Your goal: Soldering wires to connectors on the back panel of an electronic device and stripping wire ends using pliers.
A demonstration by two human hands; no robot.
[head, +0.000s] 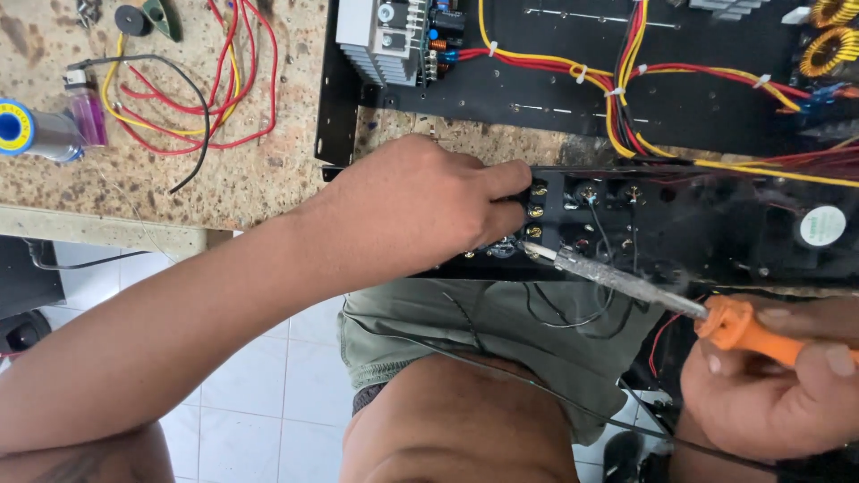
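My left hand (420, 210) rests on the black panel (698, 233) of an open electronic chassis, its fingers pinched at a row of small gold terminals (537, 212); what it holds, if anything, is hidden. My right hand (769, 385) grips the orange handle of a soldering iron (626, 282). The iron's metal shaft slants up and left, and its tip touches the panel just below the left fingers. Thin black wires hang from the panel over my lap.
Behind the panel lies the black chassis base (555, 54) with a finned heat sink (380, 36), yellow and red wire bundles (626, 89) and copper coils (832, 40). On the speckled worktop at left sit loose wires (179, 98), a solder spool (18, 130) and a purple lighter (87, 112).
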